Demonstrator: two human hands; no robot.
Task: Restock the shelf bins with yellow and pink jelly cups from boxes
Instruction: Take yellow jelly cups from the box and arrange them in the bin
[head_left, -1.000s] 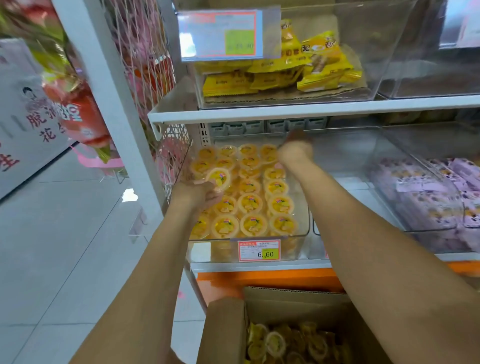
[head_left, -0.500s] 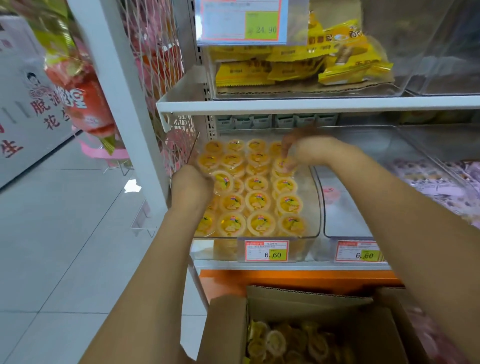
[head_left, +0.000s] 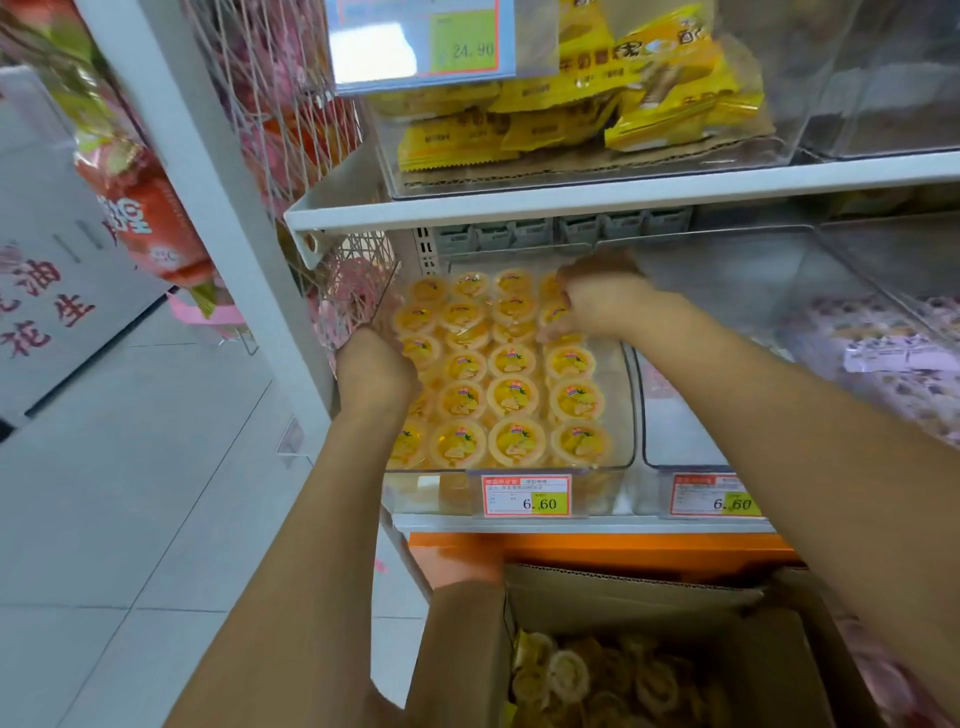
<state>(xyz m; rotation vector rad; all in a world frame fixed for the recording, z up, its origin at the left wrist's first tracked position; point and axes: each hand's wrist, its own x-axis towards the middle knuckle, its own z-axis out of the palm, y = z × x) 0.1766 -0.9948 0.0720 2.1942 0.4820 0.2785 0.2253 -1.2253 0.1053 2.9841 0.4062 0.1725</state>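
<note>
Yellow jelly cups (head_left: 511, 400) fill a clear shelf bin (head_left: 629, 415) in neat rows on the middle shelf. My left hand (head_left: 374, 369) is at the bin's left side, its fingers curled around a yellow cup (head_left: 422, 351) in the left column. At the back right of the bin my right hand (head_left: 597, 301) pinches another yellow cup (head_left: 555, 316) with bent fingers. Below, an open cardboard box (head_left: 623, 592) holds more loose yellow cups (head_left: 571, 675).
A second clear bin (head_left: 685, 436) sits right of the yellow one, then purple packs (head_left: 872, 358). Yellow packets (head_left: 571, 119) lie on the shelf above, whose edge (head_left: 623, 200) overhangs my hands. A white upright (head_left: 208, 208) and wire rack stand left; tiled floor beyond.
My right hand has come forward from the bin's back edge onto the back right cups. My left hand has shifted slightly back along the left column with its cup. The camera moved closer.
</note>
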